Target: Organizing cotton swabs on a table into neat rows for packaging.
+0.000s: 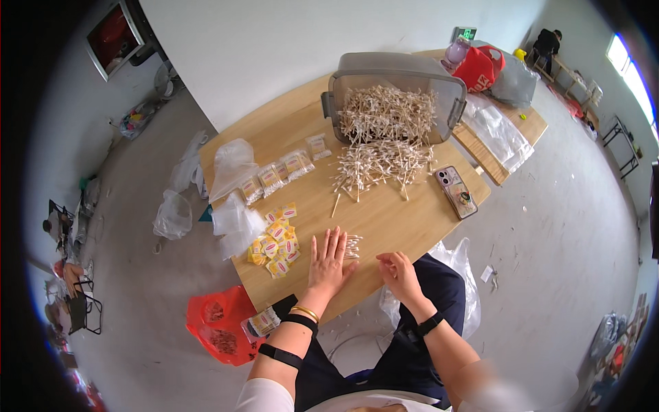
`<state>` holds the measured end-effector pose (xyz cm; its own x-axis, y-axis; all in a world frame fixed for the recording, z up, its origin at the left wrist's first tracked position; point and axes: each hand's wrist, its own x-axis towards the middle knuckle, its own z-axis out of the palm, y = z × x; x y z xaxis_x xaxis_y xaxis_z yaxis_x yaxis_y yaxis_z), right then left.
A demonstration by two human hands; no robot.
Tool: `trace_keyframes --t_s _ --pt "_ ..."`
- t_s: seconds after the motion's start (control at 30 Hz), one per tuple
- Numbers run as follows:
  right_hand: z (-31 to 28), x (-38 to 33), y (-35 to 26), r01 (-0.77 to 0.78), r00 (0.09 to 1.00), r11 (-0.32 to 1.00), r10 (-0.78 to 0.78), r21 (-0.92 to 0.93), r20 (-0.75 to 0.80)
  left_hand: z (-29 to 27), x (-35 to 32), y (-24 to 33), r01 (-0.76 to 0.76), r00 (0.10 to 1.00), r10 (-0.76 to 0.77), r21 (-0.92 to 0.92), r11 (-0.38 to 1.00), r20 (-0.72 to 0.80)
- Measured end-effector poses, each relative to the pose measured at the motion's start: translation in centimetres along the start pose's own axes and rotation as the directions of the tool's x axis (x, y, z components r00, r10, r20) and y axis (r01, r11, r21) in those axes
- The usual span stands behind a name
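Observation:
My left hand [328, 264] lies flat with fingers stretched out at the table's near side. Beside its fingers, partly covered by them, is a small row of cotton swabs [352, 247]. To the right of that row, my right hand [401, 275] has its fingers curled in; whether anything is between them is hidden. Just left of my left hand lie yellow and white printed cards [276, 244]. Farther off, a heap of loose cotton swabs [377, 165] spills from a grey plastic bin [336, 113] tipped on its side. One single swab [336, 205] lies apart from the heap.
Packed swab bags [272, 180] stand in a row at the left, near empty plastic bags [233, 165]. A phone [456, 192] lies by the right edge. A red bag [220, 323] hangs below the left edge. Another person [547, 48] is far off at back right.

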<state>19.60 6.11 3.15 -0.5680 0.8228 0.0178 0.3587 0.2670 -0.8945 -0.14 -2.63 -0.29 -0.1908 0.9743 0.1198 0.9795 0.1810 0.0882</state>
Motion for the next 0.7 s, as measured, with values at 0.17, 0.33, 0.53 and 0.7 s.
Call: trace_keyframes --t_s 0.17,0.33,0.53,0.7 --pt "-0.3 3.0 0.5 0.149 0.989 0.987 -0.149 -0.058 -0.001 0.3 -0.4 0.5 0.028 1.000 -0.027 -0.067 0.997 0.009" --pt "1.5 6.6 0.7 0.315 0.949 0.917 -0.300 -0.243 0.098 0.4 -0.4 0.6 0.018 1.000 -0.018 -0.051 0.999 0.005" --pt "2.1 6.8 0.8 0.385 0.922 0.848 -0.338 -0.364 0.187 0.4 -0.7 0.5 0.034 0.999 -0.034 -0.058 0.998 0.014" --pt "2.1 6.9 0.6 0.395 0.919 0.819 -0.349 -0.416 0.186 0.2 -0.7 0.7 0.039 0.999 -0.037 -0.051 0.998 0.030"
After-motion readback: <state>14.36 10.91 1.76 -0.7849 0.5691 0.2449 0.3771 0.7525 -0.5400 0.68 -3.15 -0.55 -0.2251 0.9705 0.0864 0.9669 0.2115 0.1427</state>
